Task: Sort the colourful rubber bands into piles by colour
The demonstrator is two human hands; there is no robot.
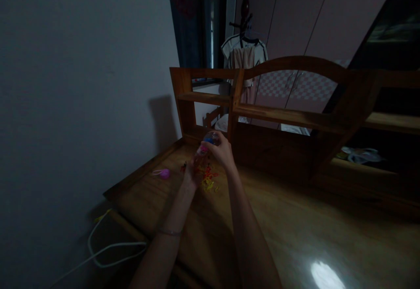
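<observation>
A small clear container (211,136) with blue and pink bits showing in it is in my right hand (223,150), thumb and fingers closed around it. It tilts down toward my left hand (193,173), which is just below and left of it. The left fingers look stretched out and apart, though they are dim and partly blurred. Beneath the hands lies a scatter of small red pieces (207,174) and yellow pieces (208,185), too small to name surely. Left of them rests a round purple piece (165,174) with a pale loop.
The wooden desk (295,227) meets a white wall (82,83) on the left. A wooden shelf frame (288,116) rises along its back, with a plastic bag (362,154) in the right compartment. A white cable (114,247) loops by the desk's left edge.
</observation>
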